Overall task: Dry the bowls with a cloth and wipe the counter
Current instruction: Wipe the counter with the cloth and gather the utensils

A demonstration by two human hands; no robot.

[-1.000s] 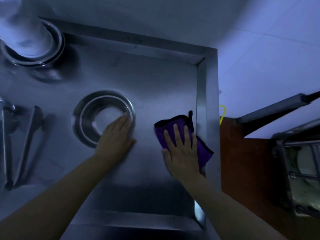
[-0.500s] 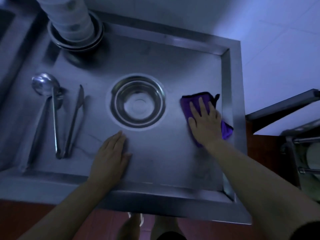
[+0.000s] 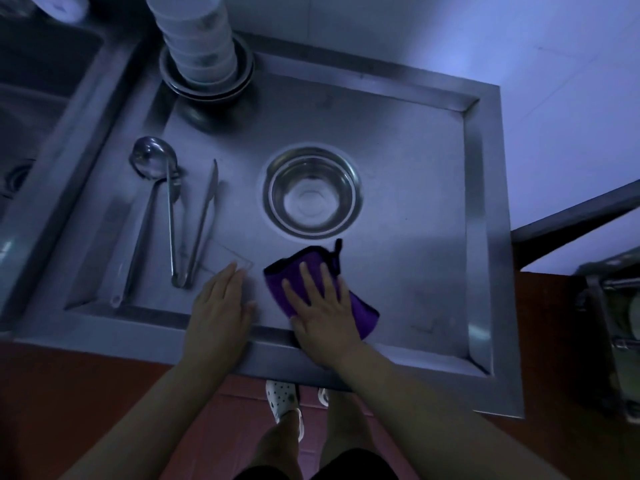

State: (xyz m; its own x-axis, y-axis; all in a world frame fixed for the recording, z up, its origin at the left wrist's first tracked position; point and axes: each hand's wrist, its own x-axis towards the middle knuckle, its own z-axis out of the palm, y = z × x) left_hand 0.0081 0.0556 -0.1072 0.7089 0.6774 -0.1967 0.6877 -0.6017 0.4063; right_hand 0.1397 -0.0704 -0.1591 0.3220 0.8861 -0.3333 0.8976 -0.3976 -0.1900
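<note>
On the near part of the steel counter (image 3: 398, 161), a purple cloth (image 3: 311, 285) is pressed flat under the right hand (image 3: 322, 306), fingers straight. The left hand (image 3: 221, 306) is laid flat, released, just left of it. A steel bowl (image 3: 312, 192) is seen upright just beyond the cloth; stacked bowls (image 3: 201, 43) are at far left.

Both forearms are bare to the frame edge; the left hand (image 3: 221, 306) and right hand (image 3: 323, 311) carry no gloves. Dark shorts at the thighs. White perforated clog (image 3: 282, 398) on one foot.
</note>
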